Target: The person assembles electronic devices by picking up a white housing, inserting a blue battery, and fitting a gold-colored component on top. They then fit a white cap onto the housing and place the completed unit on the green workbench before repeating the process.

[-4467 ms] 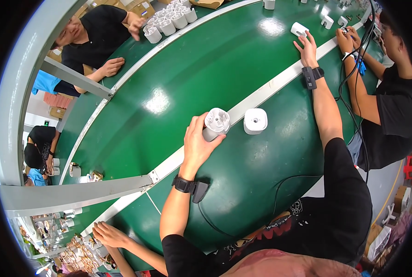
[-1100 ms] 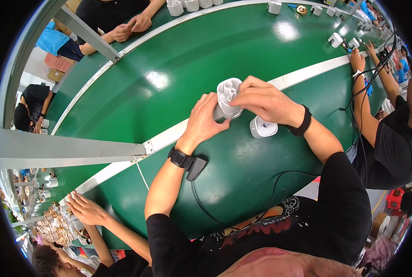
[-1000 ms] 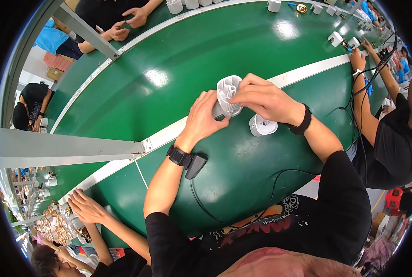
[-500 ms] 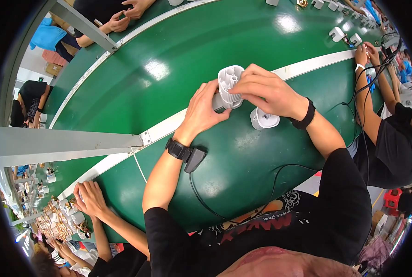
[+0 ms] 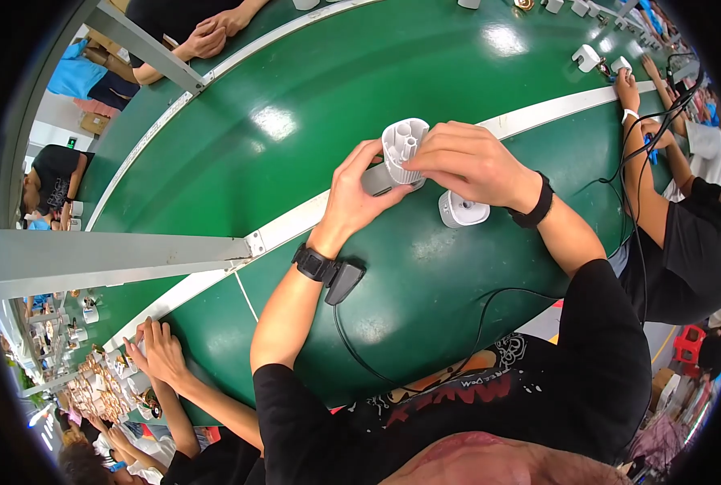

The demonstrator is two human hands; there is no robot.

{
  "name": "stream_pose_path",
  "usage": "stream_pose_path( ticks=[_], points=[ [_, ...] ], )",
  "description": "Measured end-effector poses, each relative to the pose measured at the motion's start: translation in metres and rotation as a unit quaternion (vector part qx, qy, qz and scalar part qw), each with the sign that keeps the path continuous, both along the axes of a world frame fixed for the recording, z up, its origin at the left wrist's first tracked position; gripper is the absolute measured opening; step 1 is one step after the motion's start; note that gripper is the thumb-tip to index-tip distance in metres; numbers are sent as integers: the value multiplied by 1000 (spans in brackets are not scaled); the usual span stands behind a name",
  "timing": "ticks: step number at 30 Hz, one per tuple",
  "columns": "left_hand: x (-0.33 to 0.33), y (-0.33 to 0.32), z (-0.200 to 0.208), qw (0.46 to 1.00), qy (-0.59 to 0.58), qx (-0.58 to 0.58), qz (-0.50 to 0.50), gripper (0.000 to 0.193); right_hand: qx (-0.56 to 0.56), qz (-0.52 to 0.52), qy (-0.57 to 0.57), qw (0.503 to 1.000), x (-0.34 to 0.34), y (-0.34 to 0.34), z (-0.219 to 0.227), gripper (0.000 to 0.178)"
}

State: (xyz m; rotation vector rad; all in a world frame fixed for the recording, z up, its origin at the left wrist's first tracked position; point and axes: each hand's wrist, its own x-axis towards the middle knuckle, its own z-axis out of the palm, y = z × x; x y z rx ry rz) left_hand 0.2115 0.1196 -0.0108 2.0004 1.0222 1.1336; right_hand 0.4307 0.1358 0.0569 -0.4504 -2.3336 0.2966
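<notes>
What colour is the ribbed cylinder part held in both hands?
White to light grey; the ribbed cylinder, held between left hand and right hand, shows clearly in the head view.

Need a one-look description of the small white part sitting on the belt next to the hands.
Start at the green belt and find the white stripe along it. Just below the right hand, the white part sits alone on the green. Unlike the ribbed cylinder held in both hands, it is short, round and untouched.

Both bare forearms are reaching forward from the lower edge, each wrist wearing a black band. The left hand (image 5: 352, 198) is curling its fingers in a grip; the right hand (image 5: 467, 162) is closing alongside, fingertips pinching.
</notes>
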Motion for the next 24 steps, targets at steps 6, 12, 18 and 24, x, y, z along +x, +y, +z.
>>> stream_pose_path(
  ticks=[6, 12, 18, 24],
  points=[
    [0, 0, 0, 999, -25, -40, 13, 56, -3, 3, -7, 1000, 1, 2, 1, 26],
    [-1, -3, 2, 999, -22, -31, 11, 57, 20, 12, 49, 999, 15, 8, 5, 35],
    [-1, -1, -3, 998, -29, -49, 18, 55, -158, -41, 79, 983, 10, 4, 9, 65],
    [0, 0, -3, 996, -53, -76, 13, 55, -328, -33, -20, 944, 8, 7, -7, 89]
  ],
)
